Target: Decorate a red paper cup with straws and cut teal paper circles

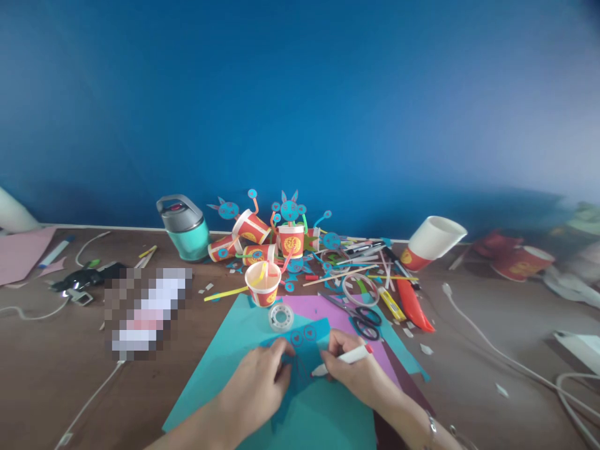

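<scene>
My right hand (354,365) is closed around a white marker (349,356) with a red end, its tip down on a piece of blue paper (321,331). Two drawn circles with small shapes inside show on that paper, with faint lines near the marker tip. My left hand (262,378) presses on the blue paper's left side, its fingers curled and the thumb close to them. Underneath lies a larger turquoise sheet (210,375). Just beyond the left hand sits a roll of clear tape (281,318). Black-handled scissors (363,319) rest beyond the right hand.
Behind the paper stand several decorated red paper cups (290,240) and a cup with straws (263,287). A teal flask (185,228) is at back left, a stack of white cups (434,240) at back right. A white cable (497,340) crosses the right side of the table.
</scene>
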`<state>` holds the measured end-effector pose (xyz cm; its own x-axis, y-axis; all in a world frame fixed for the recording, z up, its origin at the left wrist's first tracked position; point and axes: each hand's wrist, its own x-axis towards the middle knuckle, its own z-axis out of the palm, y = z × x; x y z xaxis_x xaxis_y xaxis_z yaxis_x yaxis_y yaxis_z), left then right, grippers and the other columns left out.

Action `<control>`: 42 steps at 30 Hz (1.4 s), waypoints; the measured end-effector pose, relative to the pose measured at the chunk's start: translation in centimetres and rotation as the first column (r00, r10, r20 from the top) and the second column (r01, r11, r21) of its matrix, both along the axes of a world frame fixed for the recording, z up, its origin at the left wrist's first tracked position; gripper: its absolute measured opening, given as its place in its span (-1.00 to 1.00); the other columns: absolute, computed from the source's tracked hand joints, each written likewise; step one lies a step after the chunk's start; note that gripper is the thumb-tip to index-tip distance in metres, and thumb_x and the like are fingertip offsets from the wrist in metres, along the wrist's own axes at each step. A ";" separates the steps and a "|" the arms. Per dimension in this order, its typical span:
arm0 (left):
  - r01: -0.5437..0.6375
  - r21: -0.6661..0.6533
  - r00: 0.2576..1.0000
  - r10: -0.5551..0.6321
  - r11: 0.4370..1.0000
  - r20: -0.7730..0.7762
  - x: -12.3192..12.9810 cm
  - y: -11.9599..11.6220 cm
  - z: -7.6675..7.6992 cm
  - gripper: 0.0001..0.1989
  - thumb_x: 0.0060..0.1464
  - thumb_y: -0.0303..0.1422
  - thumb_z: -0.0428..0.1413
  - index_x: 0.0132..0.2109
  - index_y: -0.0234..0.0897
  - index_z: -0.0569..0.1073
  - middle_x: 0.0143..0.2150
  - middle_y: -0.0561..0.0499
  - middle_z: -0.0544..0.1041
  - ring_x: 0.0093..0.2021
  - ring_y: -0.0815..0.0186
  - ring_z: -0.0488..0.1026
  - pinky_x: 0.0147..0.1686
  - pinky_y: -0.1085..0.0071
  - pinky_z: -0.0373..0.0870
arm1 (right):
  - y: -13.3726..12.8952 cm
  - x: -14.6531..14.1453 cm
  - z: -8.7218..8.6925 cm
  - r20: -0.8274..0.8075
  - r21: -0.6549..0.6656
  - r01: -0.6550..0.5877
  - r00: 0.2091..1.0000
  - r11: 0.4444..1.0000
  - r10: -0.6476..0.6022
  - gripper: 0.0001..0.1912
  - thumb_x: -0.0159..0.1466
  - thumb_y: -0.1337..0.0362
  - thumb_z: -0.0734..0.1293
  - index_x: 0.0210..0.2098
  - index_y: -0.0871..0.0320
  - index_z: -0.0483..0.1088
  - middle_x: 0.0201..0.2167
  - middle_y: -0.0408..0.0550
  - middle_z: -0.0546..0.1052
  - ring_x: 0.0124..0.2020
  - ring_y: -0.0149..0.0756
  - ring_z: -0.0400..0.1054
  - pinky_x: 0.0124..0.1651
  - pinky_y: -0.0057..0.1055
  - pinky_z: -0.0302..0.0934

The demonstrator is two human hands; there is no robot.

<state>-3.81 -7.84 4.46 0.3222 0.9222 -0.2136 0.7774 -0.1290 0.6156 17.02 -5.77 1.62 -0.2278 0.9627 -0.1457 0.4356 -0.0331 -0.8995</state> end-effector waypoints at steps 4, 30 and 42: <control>0.002 -0.018 1.000 -0.002 1.000 -0.005 0.0 0.1 0.2 -0.76 0.16 -0.50 0.00 -0.06 -0.22 0.45 -0.41 0.04 0.54 -0.36 0.23 0.50 -0.32 0.41 0.29 | 0.1 -0.1 -0.1 0.011 0.020 0.015 1.000 1.000 -0.015 -0.73 0.15 0.30 0.29 -0.60 0.07 0.11 -0.71 -0.24 0.37 -0.64 -0.44 0.14 -0.59 -0.51 0.01; -0.003 -0.004 1.000 0.003 1.000 -0.011 -0.1 0.0 0.0 -0.77 0.17 -0.49 0.02 -0.06 -0.20 0.46 -0.40 0.04 0.55 -0.34 0.22 0.52 -0.31 0.42 0.28 | 0.3 0.1 -0.4 -0.082 0.038 0.089 0.993 0.995 -0.086 -0.68 0.21 0.10 0.33 -0.54 0.10 0.20 -0.62 -0.23 0.37 -0.56 -0.40 0.19 -0.51 -0.48 0.06; -0.001 -0.001 1.000 0.001 1.000 -0.015 0.0 0.0 0.1 -0.77 0.17 -0.49 0.02 -0.06 -0.21 0.45 -0.40 0.04 0.55 -0.34 0.22 0.51 -0.34 0.42 0.26 | 0.3 0.0 -0.1 -0.061 0.035 0.059 0.997 0.998 -0.056 -0.72 0.23 0.15 0.30 -0.52 0.09 0.17 -0.62 -0.24 0.33 -0.56 -0.41 0.16 -0.51 -0.48 0.03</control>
<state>-3.82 -7.82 4.58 0.3181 0.9224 -0.2191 0.7869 -0.1280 0.6036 17.06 -5.43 1.51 -0.1791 0.9790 -0.0977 0.3791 -0.0230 -0.9251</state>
